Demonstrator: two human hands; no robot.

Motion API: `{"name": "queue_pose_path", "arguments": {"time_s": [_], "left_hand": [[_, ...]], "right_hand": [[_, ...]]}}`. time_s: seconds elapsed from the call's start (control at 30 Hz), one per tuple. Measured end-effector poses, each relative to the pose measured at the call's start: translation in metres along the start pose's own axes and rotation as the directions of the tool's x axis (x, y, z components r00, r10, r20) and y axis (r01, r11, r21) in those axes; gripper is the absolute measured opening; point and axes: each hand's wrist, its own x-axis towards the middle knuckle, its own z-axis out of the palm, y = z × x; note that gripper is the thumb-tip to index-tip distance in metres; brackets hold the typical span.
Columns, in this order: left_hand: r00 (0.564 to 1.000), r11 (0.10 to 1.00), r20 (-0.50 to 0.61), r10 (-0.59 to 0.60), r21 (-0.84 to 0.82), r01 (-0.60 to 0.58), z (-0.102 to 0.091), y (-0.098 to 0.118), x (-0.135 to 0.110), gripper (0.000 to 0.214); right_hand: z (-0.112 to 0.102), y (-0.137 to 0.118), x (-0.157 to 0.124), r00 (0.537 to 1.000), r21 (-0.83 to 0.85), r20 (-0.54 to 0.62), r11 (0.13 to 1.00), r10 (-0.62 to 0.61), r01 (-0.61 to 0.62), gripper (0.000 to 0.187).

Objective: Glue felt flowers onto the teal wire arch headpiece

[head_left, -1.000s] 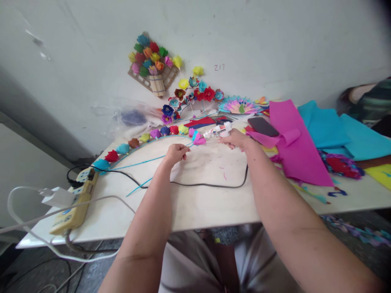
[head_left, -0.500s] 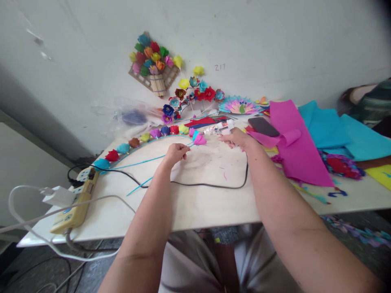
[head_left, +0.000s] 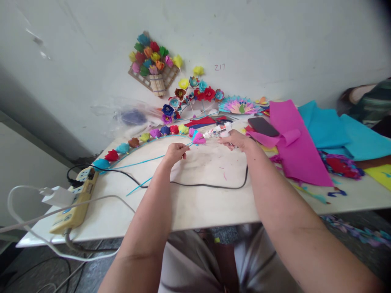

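My left hand (head_left: 177, 153) is closed in a pinch on a thin turquoise stem (head_left: 146, 161). At the stem's end is a pink and turquoise paper flower (head_left: 198, 138), just right of my fingertips. My right hand (head_left: 234, 140) is wrapped round a white glue gun (head_left: 224, 129), its nozzle pointing left at the flower. Whether the nozzle touches the petals I cannot tell. Behind my left hand lies a curved row of colourful paper flowers (head_left: 155, 133) along a stem. Small pink scraps (head_left: 225, 176) lie below the right hand.
A black cord (head_left: 207, 185) runs across the table from the yellow power strip (head_left: 71, 213) to the right hand. Right of it lie a phone (head_left: 263, 126), magenta paper (head_left: 301, 150) and turquoise paper (head_left: 324, 126). Finished flowers (head_left: 209, 94) stand against the wall.
The flower has turned in my left hand and shows more pink toward me. My right hand and the glue gun have shifted very slightly.
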Motion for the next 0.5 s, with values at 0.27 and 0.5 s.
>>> {"name": "queue_pose_path", "arguments": {"time_s": [0.27,0.5], "left_hand": [[1.0,1.0,-0.007,-0.005,0.007,0.005,-0.001,0.001,0.0,0.027],[1.0,0.999,-0.018,0.018,0.046,-0.017,0.0,-0.001,0.001,0.028]], "right_hand": [[0.0,-0.027,-0.021,0.988,-0.104,-0.073,0.984,0.135,-0.142,0.026],[0.001,-0.004,-0.004,0.999,-0.016,0.023,1.0,0.024,-0.023,0.03]]}}
